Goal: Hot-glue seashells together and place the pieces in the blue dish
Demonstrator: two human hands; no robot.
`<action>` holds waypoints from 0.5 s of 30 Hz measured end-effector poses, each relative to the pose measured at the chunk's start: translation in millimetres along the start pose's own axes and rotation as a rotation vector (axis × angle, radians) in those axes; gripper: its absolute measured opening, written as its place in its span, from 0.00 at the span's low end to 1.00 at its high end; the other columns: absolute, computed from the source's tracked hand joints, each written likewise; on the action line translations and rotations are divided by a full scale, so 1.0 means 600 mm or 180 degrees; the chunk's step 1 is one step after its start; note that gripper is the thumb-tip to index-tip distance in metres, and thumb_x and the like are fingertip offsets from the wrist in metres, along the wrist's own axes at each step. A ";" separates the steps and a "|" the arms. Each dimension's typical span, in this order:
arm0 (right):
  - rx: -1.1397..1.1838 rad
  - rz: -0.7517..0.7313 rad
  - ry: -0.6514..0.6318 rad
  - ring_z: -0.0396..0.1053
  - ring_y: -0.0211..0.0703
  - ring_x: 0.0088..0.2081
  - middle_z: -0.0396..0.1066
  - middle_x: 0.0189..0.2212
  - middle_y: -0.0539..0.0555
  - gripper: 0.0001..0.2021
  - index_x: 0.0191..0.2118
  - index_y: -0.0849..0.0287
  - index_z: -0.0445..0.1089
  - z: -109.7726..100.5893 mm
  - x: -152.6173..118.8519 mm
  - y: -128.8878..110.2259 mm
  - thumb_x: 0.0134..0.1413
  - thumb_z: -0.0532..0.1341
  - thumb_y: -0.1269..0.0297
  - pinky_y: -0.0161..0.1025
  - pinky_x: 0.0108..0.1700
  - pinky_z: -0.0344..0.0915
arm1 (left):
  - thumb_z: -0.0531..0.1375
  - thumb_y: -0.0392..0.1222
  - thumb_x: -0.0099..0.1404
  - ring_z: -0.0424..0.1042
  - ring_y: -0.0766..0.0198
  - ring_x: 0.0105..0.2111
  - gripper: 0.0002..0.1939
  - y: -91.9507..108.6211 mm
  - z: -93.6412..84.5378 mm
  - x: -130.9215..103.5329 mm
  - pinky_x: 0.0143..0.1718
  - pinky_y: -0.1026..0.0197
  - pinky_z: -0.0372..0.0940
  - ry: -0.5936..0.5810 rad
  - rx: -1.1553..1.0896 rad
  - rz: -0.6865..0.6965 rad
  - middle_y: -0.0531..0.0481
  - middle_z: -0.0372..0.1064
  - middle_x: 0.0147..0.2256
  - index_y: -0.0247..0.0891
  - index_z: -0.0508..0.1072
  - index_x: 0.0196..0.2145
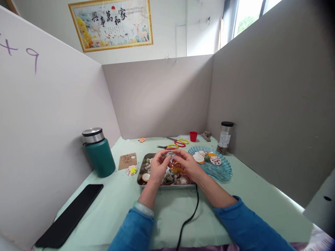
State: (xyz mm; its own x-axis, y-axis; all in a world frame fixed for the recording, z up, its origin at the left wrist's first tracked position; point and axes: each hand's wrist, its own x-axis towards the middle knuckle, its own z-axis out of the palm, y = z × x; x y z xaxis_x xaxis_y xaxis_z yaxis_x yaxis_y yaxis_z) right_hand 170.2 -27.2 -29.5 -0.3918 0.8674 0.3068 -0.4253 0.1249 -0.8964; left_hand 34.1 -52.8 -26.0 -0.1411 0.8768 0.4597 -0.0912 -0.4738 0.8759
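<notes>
My left hand [158, 167] and my right hand [190, 164] meet above a metal tray [180, 187]. Pinched between their fingertips is a small clear, whitish piece [171, 154], too small to name surely. Shells and other small pieces fill the tray, among them a round white disc with a yellowish rim [146, 177] at its left and a yellow piece [178, 168] partly behind my right fingers. Both hands hide much of the tray's middle.
Two pairs of scissors [171, 147] lie behind the tray, near a red cup [193, 136]. A blue scalloped plate [221, 172] bears decorated discs. A clear jar [224, 138] stands right; a green flask [101, 157] and black pad [73, 214] are left. A black cable [192, 216] runs frontward.
</notes>
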 end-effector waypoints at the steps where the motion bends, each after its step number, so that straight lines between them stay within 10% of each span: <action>1: -0.0008 -0.0005 0.0002 0.69 0.39 0.31 0.72 0.31 0.51 0.16 0.43 0.57 0.72 0.000 0.000 0.000 0.46 0.67 0.58 0.36 0.32 0.68 | 0.64 0.46 0.55 0.65 0.70 0.19 0.17 0.000 0.000 0.000 0.24 0.66 0.63 -0.0010 0.0006 0.0008 0.55 0.67 0.21 0.34 0.72 0.40; 15: -0.0115 -0.0083 -0.0085 0.70 0.40 0.33 0.73 0.35 0.52 0.16 0.43 0.56 0.71 -0.001 -0.001 0.004 0.47 0.66 0.58 0.38 0.35 0.69 | 0.63 0.43 0.56 0.67 0.72 0.21 0.12 -0.003 -0.003 -0.001 0.25 0.66 0.66 -0.0033 0.0046 0.0344 0.48 0.70 0.37 0.35 0.73 0.37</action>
State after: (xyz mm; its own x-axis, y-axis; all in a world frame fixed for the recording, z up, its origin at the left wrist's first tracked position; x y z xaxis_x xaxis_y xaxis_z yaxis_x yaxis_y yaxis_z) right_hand 169.8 -27.5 -31.9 -0.4028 0.8505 0.3382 -0.4061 0.1651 -0.8988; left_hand 32.6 -52.5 -28.0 -0.1391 0.8214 0.5531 -0.0619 -0.5646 0.8230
